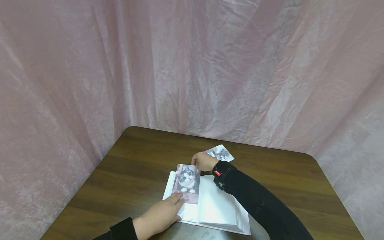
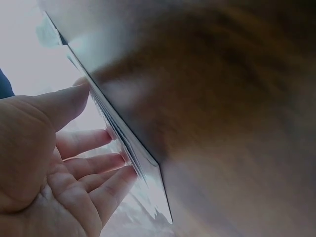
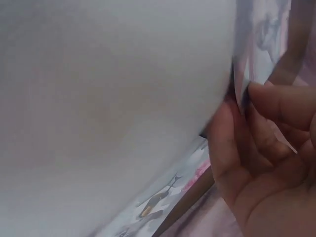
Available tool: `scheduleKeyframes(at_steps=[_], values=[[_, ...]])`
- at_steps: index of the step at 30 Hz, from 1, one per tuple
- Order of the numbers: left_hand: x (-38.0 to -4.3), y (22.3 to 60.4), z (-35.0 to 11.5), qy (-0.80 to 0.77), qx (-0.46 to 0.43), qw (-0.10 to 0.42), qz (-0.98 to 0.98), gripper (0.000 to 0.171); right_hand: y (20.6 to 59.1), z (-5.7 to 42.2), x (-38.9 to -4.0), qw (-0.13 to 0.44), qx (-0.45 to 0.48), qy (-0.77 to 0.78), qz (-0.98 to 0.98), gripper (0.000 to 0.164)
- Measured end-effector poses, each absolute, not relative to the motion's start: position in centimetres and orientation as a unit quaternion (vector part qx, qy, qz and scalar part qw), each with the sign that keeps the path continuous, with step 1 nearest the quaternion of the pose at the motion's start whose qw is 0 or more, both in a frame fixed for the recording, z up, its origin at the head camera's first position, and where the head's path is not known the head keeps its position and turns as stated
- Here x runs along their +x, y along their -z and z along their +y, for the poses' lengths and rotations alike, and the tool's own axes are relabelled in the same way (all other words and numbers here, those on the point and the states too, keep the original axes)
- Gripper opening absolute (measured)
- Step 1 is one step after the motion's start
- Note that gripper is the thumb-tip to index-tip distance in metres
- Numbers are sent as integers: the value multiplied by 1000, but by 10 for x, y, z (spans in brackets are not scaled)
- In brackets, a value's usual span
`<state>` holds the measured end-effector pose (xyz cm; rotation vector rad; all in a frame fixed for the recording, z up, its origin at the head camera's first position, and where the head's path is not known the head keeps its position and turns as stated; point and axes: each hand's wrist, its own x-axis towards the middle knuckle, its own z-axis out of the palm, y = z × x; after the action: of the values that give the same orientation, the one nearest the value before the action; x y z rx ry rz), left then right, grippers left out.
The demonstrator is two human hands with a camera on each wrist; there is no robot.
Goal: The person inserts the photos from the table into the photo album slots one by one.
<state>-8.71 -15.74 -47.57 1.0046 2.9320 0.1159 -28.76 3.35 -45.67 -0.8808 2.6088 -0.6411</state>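
A white photo album (image 1: 217, 203) lies open at the front of the table. On its left page is a cat photo (image 1: 187, 180), whose top end sticks out past the page's upper edge. My left hand (image 1: 162, 213) rests on the lower left of that page, fingers extended and touching the photo's lower part. In the left wrist view the fingers lie along the album's edge (image 2: 143, 158). My right hand (image 1: 205, 162) is at the photo's upper right corner; in the right wrist view, thumb and fingers pinch the photo's edge (image 3: 242, 86).
A second cat photo (image 1: 222, 153) lies on the brown wooden table (image 1: 144, 156) just beyond my right hand, partly covered by it. Pink curtain fabric (image 1: 192, 66) hangs behind the table. My right forearm (image 1: 258, 196) crosses over the album's right side.
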Motion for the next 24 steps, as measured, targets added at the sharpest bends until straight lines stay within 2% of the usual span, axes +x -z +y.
scheduleKeyframes(at_steps=[3, 6, 17, 24], values=[[-87, 476, -157, -33, 325, 19, 945, 56, 458, 30, -286, 110, -332, 195, 916, 22], [-89, 477, -157, -27, 328, 15, 944, 56, 456, 26, -283, 92, -344, 193, 914, 22], [-87, 476, -155, -24, 326, 7, 945, 57, 455, 15, -281, 88, -344, 175, 918, 29], [-86, 474, -154, -24, 323, 14, 946, 55, 459, 15, -282, 119, -338, 186, 915, 23]])
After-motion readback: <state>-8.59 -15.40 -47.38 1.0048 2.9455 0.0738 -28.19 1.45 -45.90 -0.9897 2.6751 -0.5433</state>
